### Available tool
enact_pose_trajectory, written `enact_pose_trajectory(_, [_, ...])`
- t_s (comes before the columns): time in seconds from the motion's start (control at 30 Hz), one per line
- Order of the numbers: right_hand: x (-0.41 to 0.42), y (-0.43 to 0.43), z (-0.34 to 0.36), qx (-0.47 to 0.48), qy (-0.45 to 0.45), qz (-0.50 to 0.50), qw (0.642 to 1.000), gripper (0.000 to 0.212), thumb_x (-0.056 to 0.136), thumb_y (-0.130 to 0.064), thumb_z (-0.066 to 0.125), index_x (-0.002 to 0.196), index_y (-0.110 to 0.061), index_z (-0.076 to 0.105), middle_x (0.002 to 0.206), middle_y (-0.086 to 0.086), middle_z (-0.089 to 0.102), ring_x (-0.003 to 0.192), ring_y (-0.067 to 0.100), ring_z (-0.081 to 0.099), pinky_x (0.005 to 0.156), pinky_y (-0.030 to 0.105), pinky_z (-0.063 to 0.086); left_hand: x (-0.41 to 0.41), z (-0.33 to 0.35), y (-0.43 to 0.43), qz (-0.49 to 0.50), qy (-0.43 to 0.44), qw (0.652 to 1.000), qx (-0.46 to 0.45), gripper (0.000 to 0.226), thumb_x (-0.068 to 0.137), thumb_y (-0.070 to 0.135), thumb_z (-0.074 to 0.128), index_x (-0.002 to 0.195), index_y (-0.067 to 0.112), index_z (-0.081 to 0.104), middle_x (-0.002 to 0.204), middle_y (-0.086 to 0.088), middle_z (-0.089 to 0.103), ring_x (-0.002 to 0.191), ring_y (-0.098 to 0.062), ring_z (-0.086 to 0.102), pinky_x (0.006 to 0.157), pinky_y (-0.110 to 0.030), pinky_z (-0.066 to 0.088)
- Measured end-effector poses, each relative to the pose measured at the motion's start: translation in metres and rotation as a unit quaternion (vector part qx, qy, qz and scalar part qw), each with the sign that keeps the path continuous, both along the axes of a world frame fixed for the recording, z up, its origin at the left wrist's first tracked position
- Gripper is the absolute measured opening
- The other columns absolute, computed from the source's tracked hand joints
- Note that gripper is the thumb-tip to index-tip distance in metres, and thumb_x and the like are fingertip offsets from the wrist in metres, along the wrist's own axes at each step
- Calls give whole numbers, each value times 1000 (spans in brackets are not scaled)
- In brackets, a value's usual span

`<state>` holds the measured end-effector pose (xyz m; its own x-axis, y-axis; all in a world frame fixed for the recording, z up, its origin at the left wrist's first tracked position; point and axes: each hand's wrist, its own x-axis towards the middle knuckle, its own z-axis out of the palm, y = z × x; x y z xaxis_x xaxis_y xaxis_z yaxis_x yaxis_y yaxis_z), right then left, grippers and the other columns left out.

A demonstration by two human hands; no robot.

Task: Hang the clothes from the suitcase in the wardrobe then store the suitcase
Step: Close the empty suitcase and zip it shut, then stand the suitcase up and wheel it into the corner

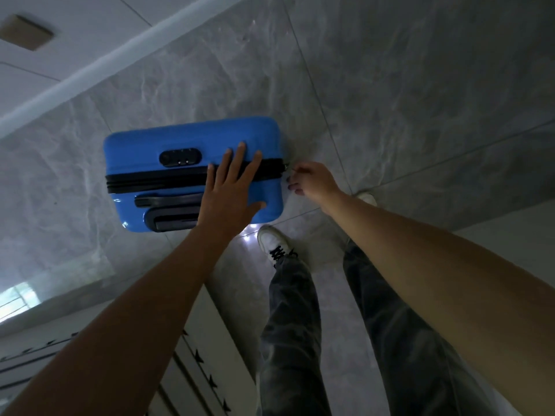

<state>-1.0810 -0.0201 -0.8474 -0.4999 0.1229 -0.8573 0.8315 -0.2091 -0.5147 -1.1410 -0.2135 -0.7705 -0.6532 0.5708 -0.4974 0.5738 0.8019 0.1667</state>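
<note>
Looks like a home, prob a bedroom or hallway. Big glossy grey marble-look floor tiles (390, 85) w/ thin grout lines, white skirting board (99, 70) along a pale wall. White panelled furniture w/ dark grooves (192, 364) at lower left, maybe wardrobe or drawers, can't tell. Daylight patch (18, 298) reflecting at left edge. Blue hard-shell suitcase (144, 145) upright on the tiles, so domestic or hotel-type room.

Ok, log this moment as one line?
left hand: flat on suitcase | right hand: pinching zip pull at corner | suitcase: upright on floor
</note>
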Motion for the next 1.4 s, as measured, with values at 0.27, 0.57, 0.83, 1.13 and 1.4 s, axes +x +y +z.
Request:
enact_pose_trajectory(0.27, [-10,15,-26,-4,-31,66,997,15,95,1,54,104,0,66,95,30,72,75,34,71,55,23,54,-1,0,6,19,2,1000,1,102,86,50,72,164,31,8,172,-2,-1,158,-28,0,126,-56,10])
enact_pose_trajectory(0.57, [10,31,-9,-18,-94,12,995,22,100,-21,56,115,-10,66,111,19,72,95,31,70,91,43,57,9,12,12,115,19,993,-6,91,84,47,75,159,33,27,169,3,20,155,-23,19,124,-50,24])
enact_pose_trajectory(0.83, [-6,28,71,-48,-100,-62,992,29,98,-20,61,122,-5,64,112,20,73,92,28,71,73,31,58,18,67,-13,438,20,888,138,19,92,26,65,111,27,64,101,13,64,92,-11,63,74,-31,51])
enact_pose_trajectory(1.13, [-31,-43,130,105,45,146,983,18,95,-20,59,108,-19,72,106,4,70,99,20,64,85,39,54,40,59,-88,808,-190,501,246,11,100,17,57,104,7,61,94,-13,70,80,-22,68,69,-33,57])
enact_pose_trajectory(1.4, [-12,-84,118,223,181,443,850,52,98,-18,58,149,-20,48,159,4,33,144,20,32,113,26,27,47,6,-105,813,-274,373,353,28,101,23,62,125,8,60,117,-10,69,106,-23,67,81,-35,57])
